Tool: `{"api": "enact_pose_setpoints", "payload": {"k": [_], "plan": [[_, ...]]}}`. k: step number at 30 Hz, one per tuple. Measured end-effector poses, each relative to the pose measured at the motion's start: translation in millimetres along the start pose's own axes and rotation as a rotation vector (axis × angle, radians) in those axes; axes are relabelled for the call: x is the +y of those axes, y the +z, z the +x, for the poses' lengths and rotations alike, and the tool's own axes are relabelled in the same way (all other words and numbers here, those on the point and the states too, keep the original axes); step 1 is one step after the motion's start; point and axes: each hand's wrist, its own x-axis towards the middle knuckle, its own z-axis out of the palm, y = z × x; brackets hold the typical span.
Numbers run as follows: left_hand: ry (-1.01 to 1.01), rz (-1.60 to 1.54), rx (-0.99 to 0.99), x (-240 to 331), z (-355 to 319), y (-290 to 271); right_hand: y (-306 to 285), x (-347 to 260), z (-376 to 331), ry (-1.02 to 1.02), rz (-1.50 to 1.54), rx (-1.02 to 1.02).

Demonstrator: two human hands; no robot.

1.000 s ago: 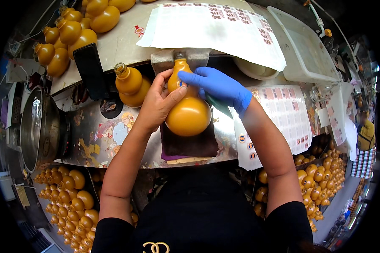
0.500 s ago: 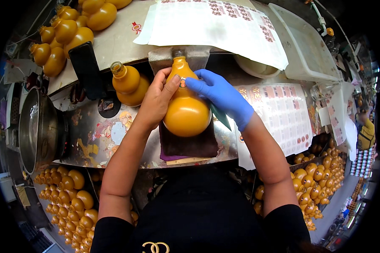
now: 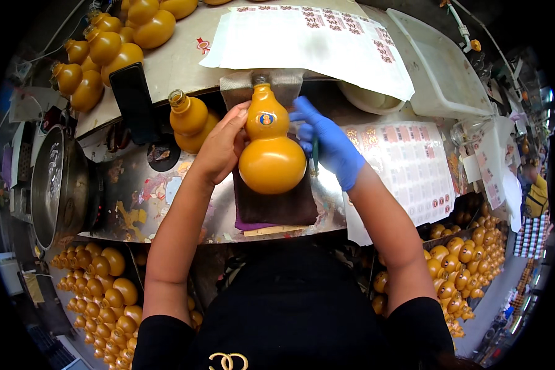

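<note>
And here the left grip is closed on a yellow gourd-shaped bottle, thumb and fingers against the left of its upper bulb. Over to the right grip, gloved in blue: just beside the bottle, thumb stretched out, fingers curled round a thin green piece. The bottle lies on a dark cloth, midway along the front edge of the surface, neck toward the back edge, round sticker facing up; its contents can't be told. A second bottle stands left, mouth uncapped. There's a metal pan by the left end, contents unclear, and a plastic tub toward the back right corner.
</note>
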Motion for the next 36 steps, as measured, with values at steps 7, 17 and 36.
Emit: {"api": "enact_pose_setpoints", "payload": {"k": [7, 17, 36], "plan": [[0.077, 0.264, 0.047, 0, -12, 18, 21, -22, -41, -0.280, 0.238, 0.176], [0.116, 0.264, 0.021, -4, -12, 15, 52, -76, 0, -0.533, -1.067, -0.113], [0.007, 0.006, 0.015, 2, -7, 8, 36, -27, -40, -1.322, -1.446, -0.120]]}}
